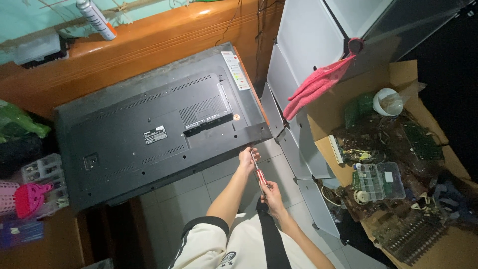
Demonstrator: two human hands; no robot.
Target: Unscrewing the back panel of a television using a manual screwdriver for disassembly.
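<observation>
Right hand [272, 198] grips the screwdriver [257, 172] handle; left hand [247, 158] pinches its shaft at the television [149, 124] back's corner; keeping it square seems wise.

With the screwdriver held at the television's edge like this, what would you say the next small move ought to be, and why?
Probably seat the tip squarely before turning. The left hand steadies the shaft of the screwdriver right at the near edge of the television, which lies back-up, while the right hand grips the red handle. Whether the tip already sits in a screw head cannot be told.
</observation>
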